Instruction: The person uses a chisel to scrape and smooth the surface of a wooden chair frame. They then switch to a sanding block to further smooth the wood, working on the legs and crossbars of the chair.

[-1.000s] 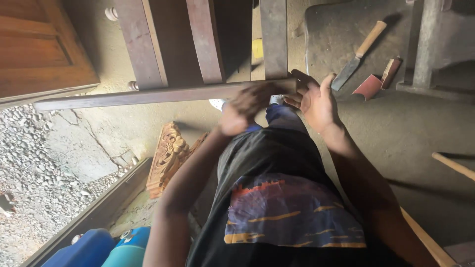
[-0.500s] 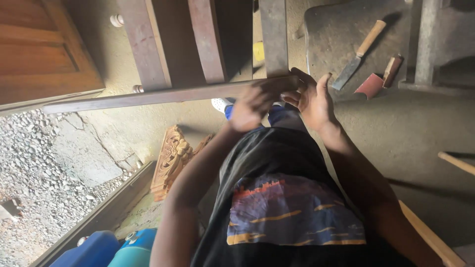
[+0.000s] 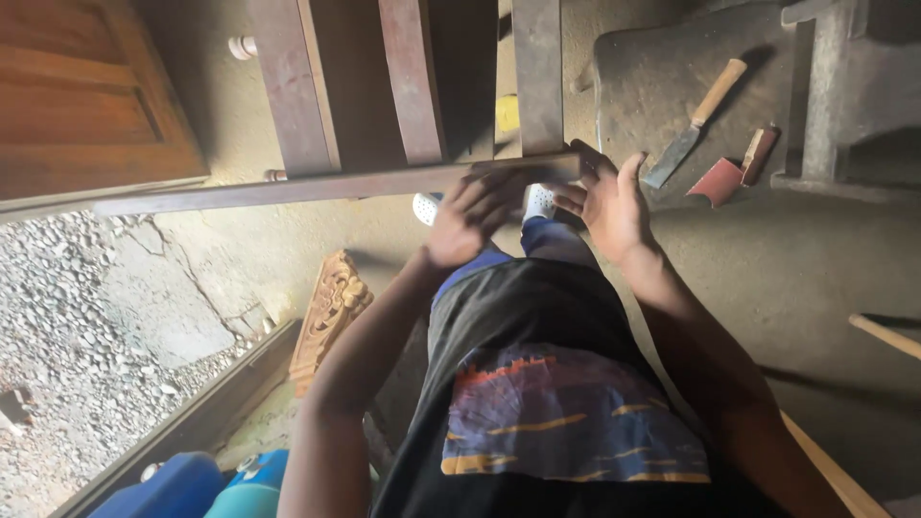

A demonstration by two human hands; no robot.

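Both hands have slid leftward along the long dark wooden rail (image 3: 317, 187): left hand (image 3: 475, 216) presses flat, fingers closed together; right hand (image 3: 609, 201) rests open, fingers spread.

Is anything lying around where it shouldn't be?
Yes: a carved wooden panel lies tilted on the ground by the gravel, not stood up. A knife and red paper lie loose on the dusty slab. Both hands, left and right, rest on the dark rail.

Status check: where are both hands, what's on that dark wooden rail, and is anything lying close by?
Left hand flat on the wooden rail. Right hand open at its end. Knife and red scraper lie apart on the floor.
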